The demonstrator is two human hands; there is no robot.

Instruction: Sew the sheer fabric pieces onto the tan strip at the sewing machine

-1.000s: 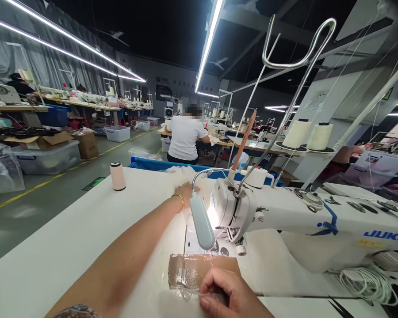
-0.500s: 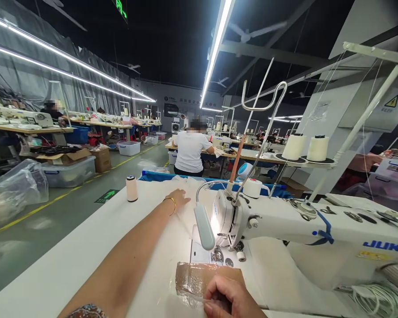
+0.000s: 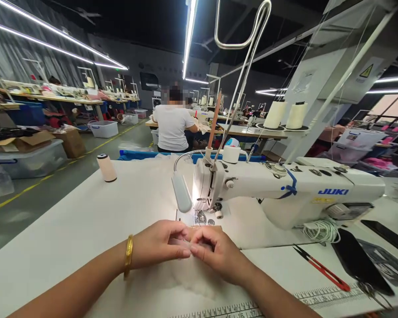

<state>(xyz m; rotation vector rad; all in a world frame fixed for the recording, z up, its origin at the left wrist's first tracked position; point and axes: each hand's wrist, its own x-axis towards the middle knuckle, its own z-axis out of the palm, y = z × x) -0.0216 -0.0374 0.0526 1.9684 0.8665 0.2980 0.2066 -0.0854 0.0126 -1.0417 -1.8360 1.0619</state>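
Observation:
My left hand (image 3: 162,242), with a gold bangle at its wrist, meets my right hand (image 3: 220,256) just in front of the sewing machine (image 3: 239,183). Both are closed, fingertips pinching a thin white fabric (image 3: 194,278) that hangs below them onto the table. Behind my fingers, a strip of brown taped cardboard (image 3: 215,228) shows at the machine's bed, mostly hidden by the hands. Beyond it is the lit presser foot (image 3: 200,217), a little away from my fingers.
A pale thread spool (image 3: 106,168) stands on the white table's left. At right lie red-handled thread snips (image 3: 321,267), a black phone-like slab (image 3: 361,260) and a coil of pale cord (image 3: 321,230). A ruler (image 3: 242,309) runs along the front edge. A co-worker (image 3: 172,123) sits ahead.
My left hand has come back from the table's far side to meet the right, and now pinches the fabric. My view has tilted down and shifted right. The cardboard is now mostly covered.

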